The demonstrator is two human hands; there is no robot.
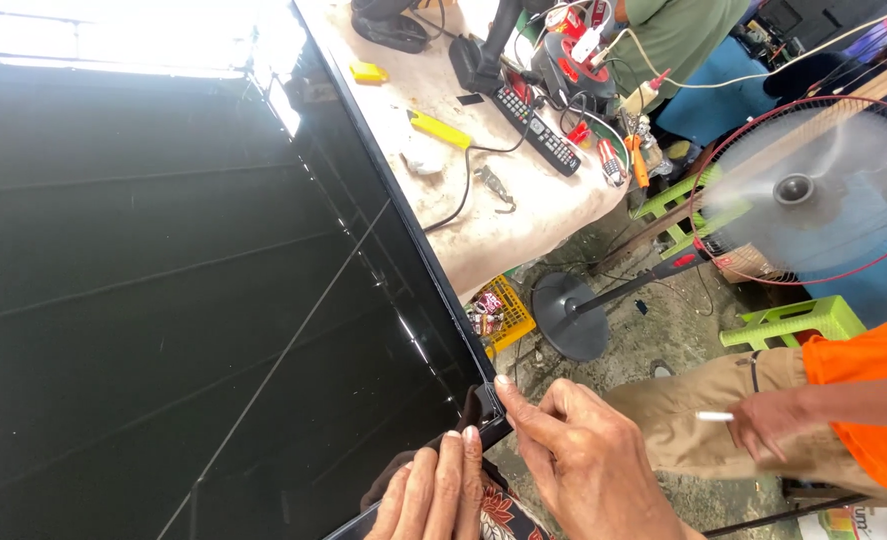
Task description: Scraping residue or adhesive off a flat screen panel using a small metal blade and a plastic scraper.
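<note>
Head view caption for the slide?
Both hands, left and right, pick at the corner of a black panel.

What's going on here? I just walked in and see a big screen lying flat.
A person works at the corner of a large black flat screen. The right hand presses a fingertip on the corner frame, and the left hand rests beside it. Nearby, another person in an orange shirt holds a cigarette, and a standing fan spins.

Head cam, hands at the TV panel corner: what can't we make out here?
- Left hand: palm and wrist cut off by the bottom edge.
- Right hand: thumb side hidden behind its own fingers; grip on the panel corner unclear.
- Dark cloth under the corner: mostly covered by both hands.
- Fan: blades motion-blurred.
- Small tools on the bench: too small to identify.
</note>
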